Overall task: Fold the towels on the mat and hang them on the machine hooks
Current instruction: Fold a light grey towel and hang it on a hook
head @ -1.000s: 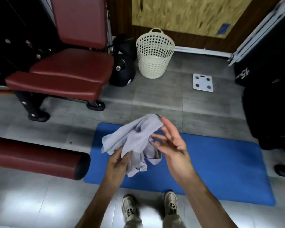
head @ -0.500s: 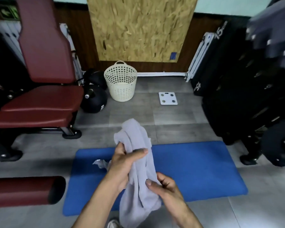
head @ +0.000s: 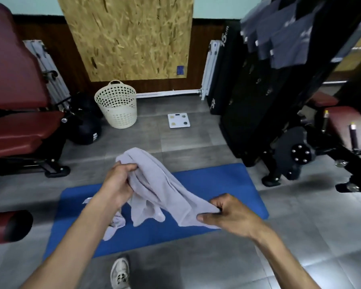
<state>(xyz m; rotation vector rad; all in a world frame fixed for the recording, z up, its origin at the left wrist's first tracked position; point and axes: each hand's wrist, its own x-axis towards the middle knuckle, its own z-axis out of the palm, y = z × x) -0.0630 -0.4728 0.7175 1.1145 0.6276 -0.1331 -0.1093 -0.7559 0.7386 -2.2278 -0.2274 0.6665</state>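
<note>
Your left hand (head: pixel 118 183) fingers curl round the grey towel (head: pixel 154 184) | your right hand (head: pixel 227 213) fingers pinch its lower end | towel stretched between them, above the blue mat (head: pixel 227 182)

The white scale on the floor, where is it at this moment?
In the head view the scale lies flat on the grey floor near the far wall, right of the cream basket and beyond the blue mat.
</note>
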